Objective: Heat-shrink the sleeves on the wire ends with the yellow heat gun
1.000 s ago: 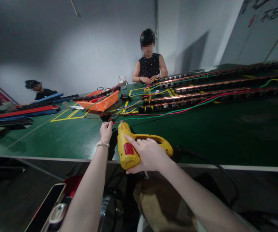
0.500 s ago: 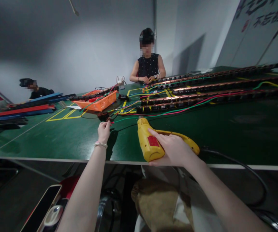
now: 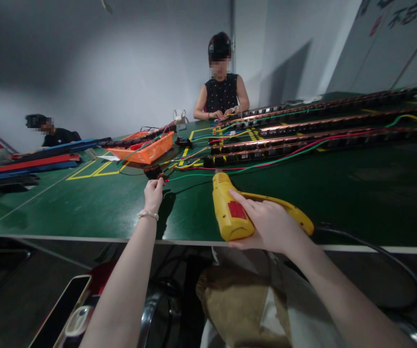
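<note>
My right hand (image 3: 266, 222) is wrapped round a yellow heat gun (image 3: 230, 212) with a red label, which rests on the near edge of the green table (image 3: 85, 203), nozzle pointing away from me. My left hand (image 3: 153, 193), with a bracelet at the wrist, is closed in a pinch on the end of thin red and green wires (image 3: 186, 175) beside a small black part (image 3: 152, 170). The two hands are about a hand's width apart.
An orange basket (image 3: 146, 151) stands further out on the table. Long copper-and-black strips with coloured wires (image 3: 302, 140) run to the right. A person sits at the far side, another at the left. A phone (image 3: 58, 314) lies near my left arm. A black cord (image 3: 393, 261) trails right.
My right hand has carried the heat gun to the right, away from my left hand and the wire ends, and lowered it onto the table. My left hand keeps its pinch on the wires.
</note>
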`<state>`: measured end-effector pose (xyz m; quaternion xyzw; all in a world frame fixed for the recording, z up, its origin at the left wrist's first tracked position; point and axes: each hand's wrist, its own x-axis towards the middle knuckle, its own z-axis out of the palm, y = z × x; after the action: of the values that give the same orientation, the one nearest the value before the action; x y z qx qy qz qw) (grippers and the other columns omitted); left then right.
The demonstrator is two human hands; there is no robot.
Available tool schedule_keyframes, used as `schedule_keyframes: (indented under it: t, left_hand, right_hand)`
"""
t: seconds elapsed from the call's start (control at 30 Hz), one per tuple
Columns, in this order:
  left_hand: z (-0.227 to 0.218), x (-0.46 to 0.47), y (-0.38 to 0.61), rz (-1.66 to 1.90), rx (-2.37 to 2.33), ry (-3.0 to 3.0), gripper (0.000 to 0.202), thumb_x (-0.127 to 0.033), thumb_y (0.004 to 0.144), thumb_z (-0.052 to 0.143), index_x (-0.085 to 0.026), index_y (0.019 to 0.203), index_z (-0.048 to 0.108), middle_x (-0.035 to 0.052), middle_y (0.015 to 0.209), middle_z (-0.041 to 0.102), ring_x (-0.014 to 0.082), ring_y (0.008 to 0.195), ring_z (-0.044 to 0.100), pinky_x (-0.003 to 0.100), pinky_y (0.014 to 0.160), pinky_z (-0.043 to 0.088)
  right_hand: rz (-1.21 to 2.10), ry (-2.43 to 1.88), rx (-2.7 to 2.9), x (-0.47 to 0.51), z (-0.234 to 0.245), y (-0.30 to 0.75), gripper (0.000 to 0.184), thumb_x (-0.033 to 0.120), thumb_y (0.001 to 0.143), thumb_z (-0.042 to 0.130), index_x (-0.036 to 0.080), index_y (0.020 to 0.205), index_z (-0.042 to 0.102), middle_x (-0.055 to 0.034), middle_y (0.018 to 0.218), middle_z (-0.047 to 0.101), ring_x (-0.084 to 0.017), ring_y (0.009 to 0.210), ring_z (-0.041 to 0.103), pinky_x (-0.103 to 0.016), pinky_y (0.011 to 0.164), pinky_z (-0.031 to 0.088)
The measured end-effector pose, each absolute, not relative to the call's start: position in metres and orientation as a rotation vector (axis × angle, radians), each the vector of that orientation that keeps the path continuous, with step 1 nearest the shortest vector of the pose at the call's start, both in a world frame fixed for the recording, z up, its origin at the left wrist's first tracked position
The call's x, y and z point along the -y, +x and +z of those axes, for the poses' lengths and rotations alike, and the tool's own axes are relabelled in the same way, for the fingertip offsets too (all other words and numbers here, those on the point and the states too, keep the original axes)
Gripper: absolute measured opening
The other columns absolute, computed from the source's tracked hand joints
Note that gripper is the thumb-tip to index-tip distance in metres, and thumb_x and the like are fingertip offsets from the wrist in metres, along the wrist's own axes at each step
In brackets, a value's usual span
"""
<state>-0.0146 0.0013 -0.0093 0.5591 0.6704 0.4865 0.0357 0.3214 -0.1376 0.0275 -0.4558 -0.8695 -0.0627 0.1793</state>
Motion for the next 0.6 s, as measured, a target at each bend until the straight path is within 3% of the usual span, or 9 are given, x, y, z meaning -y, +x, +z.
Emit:
schedule_keyframes:
  t: [0.6]
  left_hand:
    - [-0.009, -0.003, -0.015, 1.458, -2.077, 1.729, 0.034, -0.039, 0.082, 0.045, -0.016, 0.062, 0.062, 0.0041, 0.070, 0.059, 0.0171, 0.076, 0.054, 0.029, 0.077, 0.041]
  right_hand:
    - [-0.124, -1.081, 2.510, 0.131, 0.021, 0.213, 0.114, 0.088, 0.064, 0.034, 0.006, 0.143, 0.025, -0.0144, 0.090, 0.061, -0.027, 0.079, 0.059, -0.038, 0.073, 0.039]
